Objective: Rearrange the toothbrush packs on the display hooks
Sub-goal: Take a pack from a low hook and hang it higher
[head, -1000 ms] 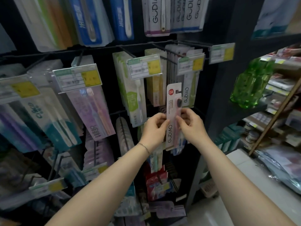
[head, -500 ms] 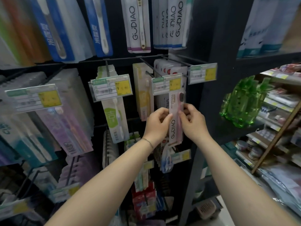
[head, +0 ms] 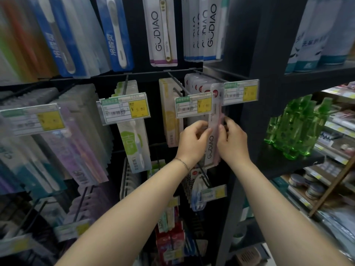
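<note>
Dark wire hooks (head: 178, 83) – both hands, left (head: 193, 143) and right (head: 233, 143), pinch flat glossy pack (head: 213, 131)

Your left hand (head: 194, 140) and right hand (head: 231, 141) now hold the pink GUDIAO toothbrush pack (head: 215, 127) higher than a second ago, toward 12 o'clock. Its top now sits between the two price tags, level with the right price tag (head: 241, 92), in front of the hanging red-and-white packs (head: 197, 83). The pack now appears more edge-on.
</note>
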`<state>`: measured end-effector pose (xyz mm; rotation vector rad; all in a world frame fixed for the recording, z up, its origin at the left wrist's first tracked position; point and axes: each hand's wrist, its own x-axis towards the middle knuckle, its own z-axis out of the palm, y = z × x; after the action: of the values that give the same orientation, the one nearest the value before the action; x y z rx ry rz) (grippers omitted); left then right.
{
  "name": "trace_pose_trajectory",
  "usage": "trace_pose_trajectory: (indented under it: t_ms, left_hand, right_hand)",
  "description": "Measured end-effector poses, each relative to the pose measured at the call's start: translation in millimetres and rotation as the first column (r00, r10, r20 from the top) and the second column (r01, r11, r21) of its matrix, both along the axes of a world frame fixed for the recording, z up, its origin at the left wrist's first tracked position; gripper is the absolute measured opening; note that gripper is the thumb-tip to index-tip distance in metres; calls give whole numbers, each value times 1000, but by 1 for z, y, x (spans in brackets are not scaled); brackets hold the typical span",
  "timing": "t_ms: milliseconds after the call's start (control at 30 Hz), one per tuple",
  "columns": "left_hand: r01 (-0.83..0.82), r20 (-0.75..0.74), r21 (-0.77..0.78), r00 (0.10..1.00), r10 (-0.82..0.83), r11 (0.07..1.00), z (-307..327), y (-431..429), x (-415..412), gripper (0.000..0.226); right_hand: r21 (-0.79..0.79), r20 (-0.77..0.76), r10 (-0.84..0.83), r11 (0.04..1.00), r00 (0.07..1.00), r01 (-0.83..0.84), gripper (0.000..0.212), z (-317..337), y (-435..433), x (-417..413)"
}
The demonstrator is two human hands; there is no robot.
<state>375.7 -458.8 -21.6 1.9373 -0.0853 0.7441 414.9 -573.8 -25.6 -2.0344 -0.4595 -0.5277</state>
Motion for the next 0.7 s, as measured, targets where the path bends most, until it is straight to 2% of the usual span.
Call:
trace_pose_trajectory:
  t_ms: [233,333,400,500,600,667,700]
  left_hand:
    - [-23,-50,26,998,25,999,-1,5,4,15]
    - [-21,-132,52,991,28,998,-4,8,3,19]
    - [-17,-187,61,982,28,998,-8,11,-1,23]
    - [-13,-230,58,973,26,998,-17,16,-11,23]
    - [10,-295,89,955,17,996,-26,19,-25,19]
    - [38,-332,197,943,30,980,-33,17,-37,14]
    - [39,-335,305,940,69,951,-38,16,-43,12]
  right_hand:
    - [-3,-7,-4,1000,1000,4,33,4,-1,-3]
    - [54,-59,-9,998,998,12,36,1,-2,-8]
    - [48,-67,-12,999,998,16,29,-5,-2,-12]
    - [-112,-9,-35,993,999,34,18,-16,-3,-18]
    - [-269,85,-35,962,996,57,17,-32,-5,-26]
    - [-340,196,-19,937,980,86,17,-46,-6,-34]
    - [-370,247,-13,923,969,107,16,-55,-7,-37]
